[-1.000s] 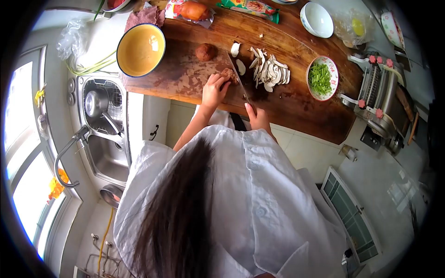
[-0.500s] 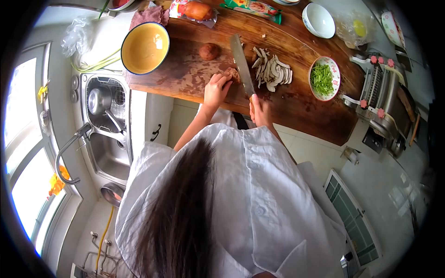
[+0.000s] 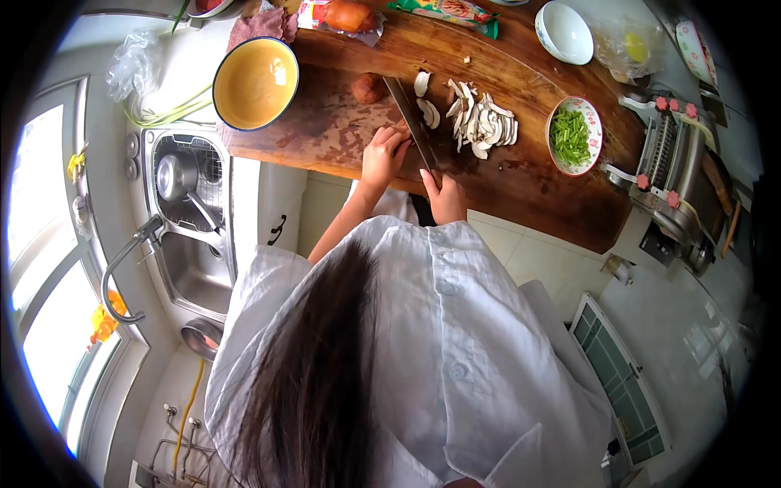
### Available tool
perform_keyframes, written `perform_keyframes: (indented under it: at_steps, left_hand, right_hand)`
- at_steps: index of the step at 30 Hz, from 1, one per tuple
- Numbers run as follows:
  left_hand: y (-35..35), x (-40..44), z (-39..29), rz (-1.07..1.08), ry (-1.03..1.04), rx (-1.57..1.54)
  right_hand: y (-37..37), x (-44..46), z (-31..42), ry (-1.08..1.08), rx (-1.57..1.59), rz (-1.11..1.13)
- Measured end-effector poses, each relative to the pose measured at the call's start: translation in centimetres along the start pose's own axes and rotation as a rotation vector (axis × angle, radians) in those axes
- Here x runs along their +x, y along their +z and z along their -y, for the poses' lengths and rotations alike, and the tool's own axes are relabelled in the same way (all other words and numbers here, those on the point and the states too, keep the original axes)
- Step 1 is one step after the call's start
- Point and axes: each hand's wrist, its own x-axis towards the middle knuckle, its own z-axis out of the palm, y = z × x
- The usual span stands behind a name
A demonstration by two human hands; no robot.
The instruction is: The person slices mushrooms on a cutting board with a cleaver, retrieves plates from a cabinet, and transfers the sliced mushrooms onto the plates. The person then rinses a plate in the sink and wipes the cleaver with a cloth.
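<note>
My right hand (image 3: 447, 198) grips the handle of a cleaver (image 3: 413, 124), whose blade slants up and left over the wooden worktop (image 3: 529, 199). Just left of the blade, my left hand (image 3: 384, 154) presses its curled fingers on a brown mushroom, mostly hidden beneath them. A whole brown mushroom (image 3: 368, 88) lies beyond the left hand, close to the blade's far end. Right of the cleaver are a few loose pale mushroom slices (image 3: 429, 114), and farther right a heap of slices (image 3: 486, 124).
A yellow basin (image 3: 256, 83) stands at left, beside the sink (image 3: 193, 272). Chopped greens (image 3: 569, 138) fill a patterned bowl (image 3: 596, 137) at right. Food packets (image 3: 447, 12) and a white bowl (image 3: 564, 34) sit at the back. A metal roller machine (image 3: 663, 163) is at far right.
The cleaver has shifted left and now shows its blade nearly edge-on. Loose slices now lie separately right of the blade. My right hand has moved slightly left; the left hand stays nearly in place.
</note>
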Motion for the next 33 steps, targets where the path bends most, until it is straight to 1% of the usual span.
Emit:
perform_keyframes:
  at_steps: [3,5,7,8,9,11,12,13,15,17,22,24,25,27,29,31,32,33]
  left_hand:
    - [0.1,0.1,0.1,-0.007,-0.01,-0.005]
    - [0.0,0.1,-0.1,-0.033,0.027,0.006]
    - [0.0,0.2,-0.4,-0.045,0.039,0.007]
    - [-0.2,0.1,-0.5,-0.057,0.044,0.007]
    - [-0.2,0.0,-0.4,-0.058,0.044,0.007]
    - [-0.1,0.0,-0.4,-0.039,-0.027,-0.002]
    - [0.0,-0.1,-0.2,-0.038,-0.028,-0.005]
    - [0.2,-0.2,0.0,-0.039,-0.046,0.007]
    - [0.4,-0.2,0.3,-0.041,-0.064,0.019]
    - [0.6,-0.3,0.5,-0.071,-0.042,-0.005]
    - [0.4,-0.3,0.3,-0.05,-0.049,0.039]
    - [0.5,0.0,0.3,-0.044,-0.048,0.049]
    - [0.5,0.0,0.2,-0.06,-0.038,0.039]
    - [0.4,0.0,0.2,-0.073,-0.031,0.031]
    - [0.4,0.0,0.3,-0.049,-0.014,0.029]
    - [0.5,0.0,0.3,-0.046,-0.011,0.028]
    - [0.4,-0.1,0.3,-0.044,-0.01,0.033]
    - [0.4,-0.1,0.3,-0.044,-0.008,0.035]
  right_hand:
    - [1.0,1.1,-2.1,-0.049,0.068,-0.068]
    - [1.3,2.7,-3.2,-0.046,0.037,-0.053]
    - [1.1,3.7,-2.9,0.079,0.417,0.067]
    - [0.9,3.4,-2.9,0.029,0.437,0.03]
    - [0.4,3.0,-2.5,0.028,0.437,0.031]
    - [-1.0,1.8,-1.5,0.082,0.542,0.096]
    - [-1.7,1.1,-0.6,0.127,0.534,0.112]
    - [-1.8,0.7,-0.9,0.128,0.533,0.11]
    - [-2.1,0.2,-1.5,0.212,0.428,0.173]
    - [-1.8,-0.1,-1.8,0.196,0.407,0.164]
    - [-1.5,-0.3,-2.4,0.205,0.33,0.173]
    - [-0.5,-0.5,-2.4,-0.023,0.121,-0.026]
    - [-0.4,-0.6,-2.0,-0.02,0.123,-0.027]
    - [-0.4,-0.7,-1.1,0.062,0.013,0.028]
    - [0.5,-0.6,-2.3,0.051,0.024,0.013]
    - [1.2,-0.2,-3.2,-0.022,0.017,-0.062]
    - [1.5,0.2,-3.6,-0.02,0.019,-0.064]
    - [1.7,0.9,-3.9,0.009,0.161,-0.034]
